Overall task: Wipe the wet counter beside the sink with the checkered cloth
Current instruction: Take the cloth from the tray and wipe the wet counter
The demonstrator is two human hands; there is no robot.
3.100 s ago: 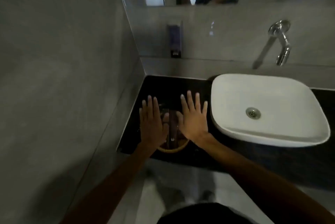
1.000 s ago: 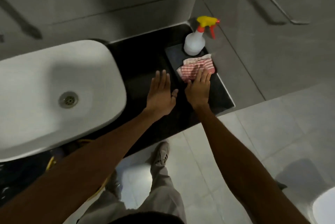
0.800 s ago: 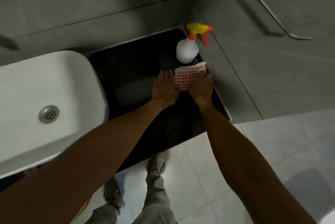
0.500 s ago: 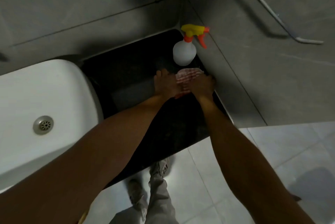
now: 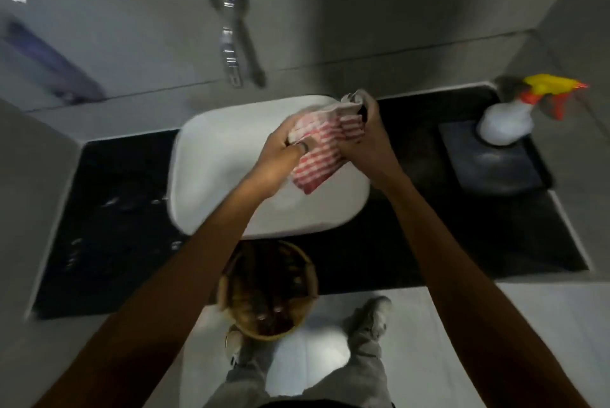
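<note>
The red-and-white checkered cloth hangs bunched in the air above the white sink basin. My left hand grips its left side and my right hand grips its upper right edge. The black counter left of the sink shows water drops and small puddles. The frame is blurred by motion.
A chrome tap juts from the grey wall above the basin. On the right counter a white spray bottle with a yellow trigger stands on a dark tray. A woven basket sits below the counter's front edge, above my shoes.
Both hands took the cloth off the tray on the right counter and carried it left, over the basin. The view swung left with them, bringing in the wet left counter.
</note>
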